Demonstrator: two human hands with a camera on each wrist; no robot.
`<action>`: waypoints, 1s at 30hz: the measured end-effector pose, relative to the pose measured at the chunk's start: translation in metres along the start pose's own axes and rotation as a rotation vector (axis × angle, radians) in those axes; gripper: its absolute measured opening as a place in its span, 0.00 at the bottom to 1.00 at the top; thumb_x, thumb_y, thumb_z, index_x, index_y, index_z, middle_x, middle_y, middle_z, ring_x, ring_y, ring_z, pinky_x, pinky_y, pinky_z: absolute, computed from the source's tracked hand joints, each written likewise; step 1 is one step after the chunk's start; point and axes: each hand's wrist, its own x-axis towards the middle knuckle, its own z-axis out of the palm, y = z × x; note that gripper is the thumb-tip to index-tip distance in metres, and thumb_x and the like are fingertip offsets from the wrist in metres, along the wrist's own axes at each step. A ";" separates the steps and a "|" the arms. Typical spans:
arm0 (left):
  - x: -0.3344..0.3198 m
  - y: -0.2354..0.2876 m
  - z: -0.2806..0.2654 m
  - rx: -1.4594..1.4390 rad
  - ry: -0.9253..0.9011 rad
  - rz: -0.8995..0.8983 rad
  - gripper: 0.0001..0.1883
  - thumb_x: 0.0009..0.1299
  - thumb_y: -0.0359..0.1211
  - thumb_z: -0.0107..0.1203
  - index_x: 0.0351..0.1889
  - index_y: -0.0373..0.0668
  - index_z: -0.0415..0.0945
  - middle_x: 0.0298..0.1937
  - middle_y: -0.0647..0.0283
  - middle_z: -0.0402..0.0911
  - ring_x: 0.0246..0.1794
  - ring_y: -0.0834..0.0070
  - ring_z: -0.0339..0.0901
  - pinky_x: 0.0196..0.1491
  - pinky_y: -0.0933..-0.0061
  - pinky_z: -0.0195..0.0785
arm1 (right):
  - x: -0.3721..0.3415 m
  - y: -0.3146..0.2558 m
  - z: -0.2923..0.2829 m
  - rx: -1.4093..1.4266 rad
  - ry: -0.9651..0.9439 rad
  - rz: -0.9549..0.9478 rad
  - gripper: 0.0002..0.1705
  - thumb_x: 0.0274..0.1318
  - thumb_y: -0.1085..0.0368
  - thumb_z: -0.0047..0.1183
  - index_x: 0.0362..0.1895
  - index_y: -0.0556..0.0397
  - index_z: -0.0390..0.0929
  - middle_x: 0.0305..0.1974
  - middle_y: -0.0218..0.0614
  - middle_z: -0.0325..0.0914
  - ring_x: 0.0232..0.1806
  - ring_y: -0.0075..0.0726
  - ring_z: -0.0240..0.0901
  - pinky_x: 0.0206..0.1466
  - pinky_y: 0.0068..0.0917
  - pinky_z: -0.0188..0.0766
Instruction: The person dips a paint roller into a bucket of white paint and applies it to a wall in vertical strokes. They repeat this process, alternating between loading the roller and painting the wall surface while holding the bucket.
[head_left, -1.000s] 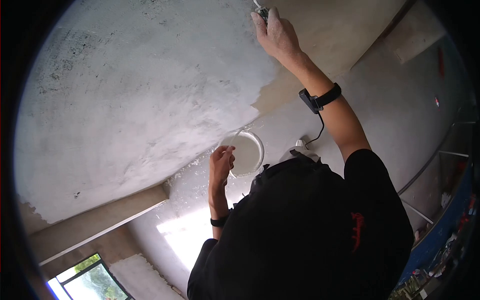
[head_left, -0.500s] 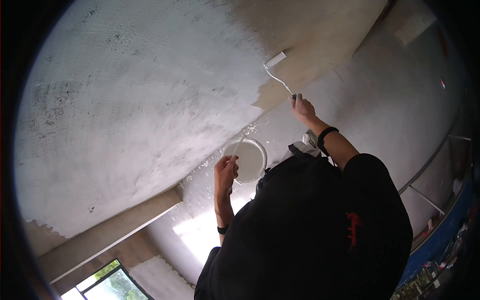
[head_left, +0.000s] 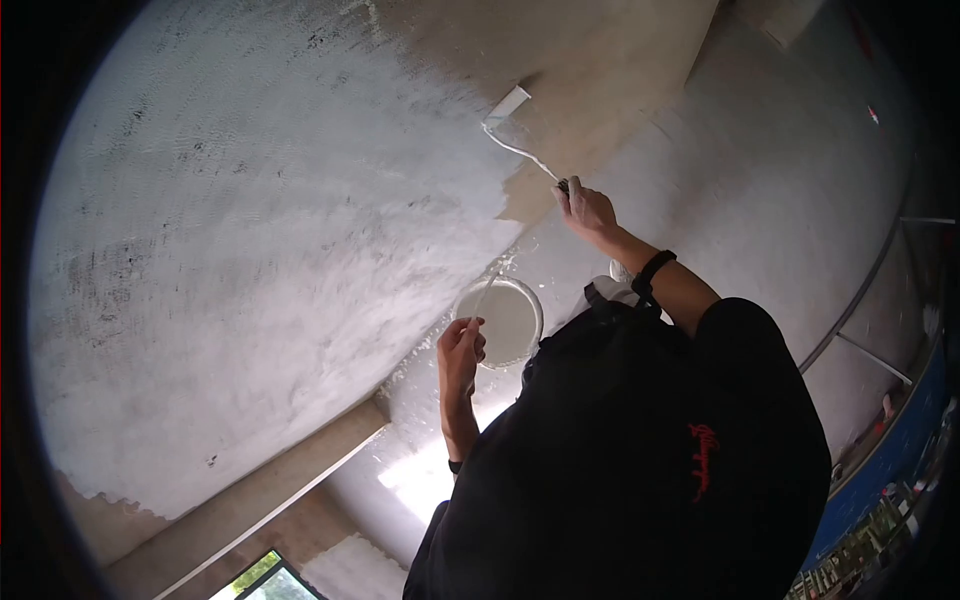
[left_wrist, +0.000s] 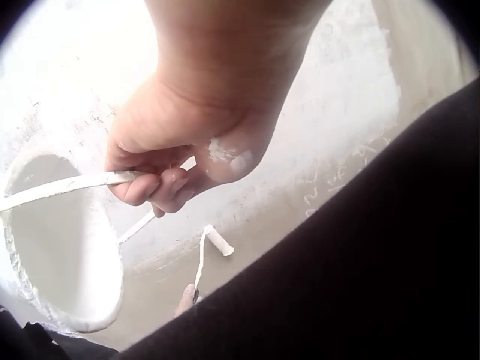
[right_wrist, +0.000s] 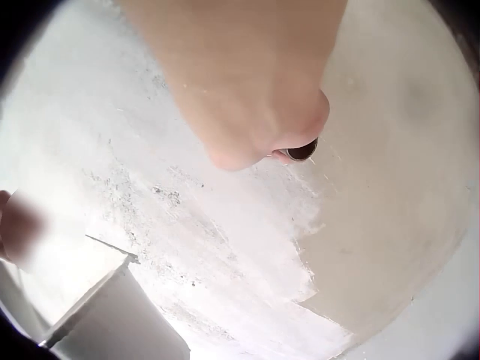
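A paint roller [head_left: 507, 106] with a white sleeve and a bent white frame lies against the wall [head_left: 300, 200], at the border between white paint and bare beige plaster. My right hand [head_left: 588, 208] grips its dark handle; in the right wrist view the handle's round butt end [right_wrist: 302, 151] sticks out from the fist. Low in front of me, my left hand [head_left: 460, 352] holds the white bail handle [left_wrist: 64, 190] of a bucket [head_left: 541, 322]. Whitish paint fills part of the bucket. Dried white paint marks the left hand [left_wrist: 199, 142] near the thumb.
Paint splashes dot the floor [head_left: 410, 410] along the wall's foot. A beam-like ledge [head_left: 290, 480] runs out from the wall at lower left, above a window [head_left: 270, 580]. Clutter and a blue panel [head_left: 850, 510] stand at lower right. A shoe [head_left: 619, 271] shows beside the bucket.
My right hand came down from high on the wall, bringing the whole roller into view, then shifted slightly left with it. The left hand stays at the bucket's handle; the head view has shifted.
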 end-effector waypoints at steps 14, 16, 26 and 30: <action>0.007 0.009 0.009 0.103 -0.044 0.021 0.11 0.73 0.33 0.50 0.43 0.32 0.74 0.19 0.75 0.61 0.16 0.88 0.53 0.20 0.82 0.46 | 0.082 -0.187 -0.143 0.253 0.430 -0.469 0.21 0.64 0.52 0.50 0.30 0.58 0.67 0.11 0.40 0.70 0.11 0.41 0.71 0.12 0.34 0.66; 0.008 0.013 0.009 0.111 -0.045 0.024 0.11 0.73 0.33 0.50 0.43 0.32 0.74 0.19 0.75 0.61 0.16 0.88 0.53 0.20 0.82 0.46 | 0.089 -0.193 -0.142 0.275 0.443 -0.469 0.21 0.64 0.51 0.50 0.29 0.57 0.66 0.09 0.39 0.69 0.11 0.43 0.71 0.12 0.34 0.66; 0.011 0.009 0.005 0.070 -0.073 0.047 0.10 0.73 0.33 0.50 0.41 0.33 0.74 0.18 0.74 0.62 0.16 0.88 0.55 0.19 0.83 0.46 | 0.037 -0.072 -0.038 0.135 0.275 -0.294 0.22 0.66 0.49 0.44 0.34 0.59 0.67 0.14 0.44 0.74 0.15 0.49 0.75 0.17 0.40 0.70; 0.007 0.012 0.008 0.083 -0.076 0.029 0.10 0.74 0.32 0.50 0.41 0.33 0.74 0.18 0.75 0.62 0.16 0.88 0.55 0.19 0.83 0.46 | 0.016 -0.030 -0.009 0.120 0.139 -0.178 0.22 0.66 0.49 0.43 0.35 0.58 0.64 0.16 0.48 0.74 0.19 0.56 0.75 0.21 0.45 0.72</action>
